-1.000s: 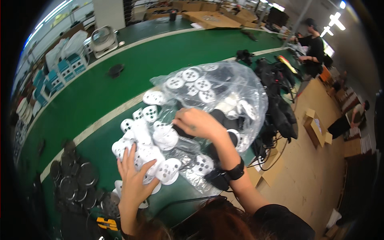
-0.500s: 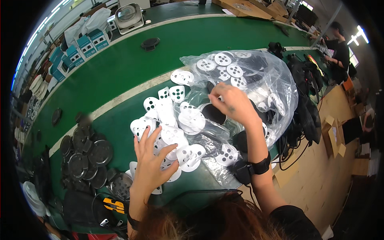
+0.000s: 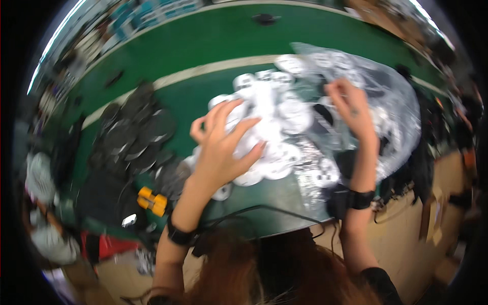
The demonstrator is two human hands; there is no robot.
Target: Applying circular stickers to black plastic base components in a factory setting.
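My left hand [image 3: 221, 145] is open, its fingers spread and a little bent, over the near left side of a heap of white discs with dark holes [image 3: 292, 114]. It seems to hold nothing. At the mouth of a clear plastic bag [image 3: 401, 137], my right hand [image 3: 354, 108] has its thumb and fingers drawn together. Blur hides whatever is between its fingertips. A black round piece [image 3: 323, 113] lies just left of that hand, and more white discs show through the bag. One disc [image 3: 325, 173] rests apart on crumpled clear film [image 3: 307, 152] below.
Black round parts [image 3: 137, 122] are piled on the green table's left side, with a yellow tool [image 3: 152, 201] in front. A black cable [image 3: 264, 207] runs along the near edge. Beyond a pale strip [image 3: 203, 69], a dark round object [image 3: 266, 19] sits on green surface.
The whole view has swung, so the table and both hands appear farther right, and the picture is blurred. My left fingers are more bent; my right hand stays by the bag mouth.
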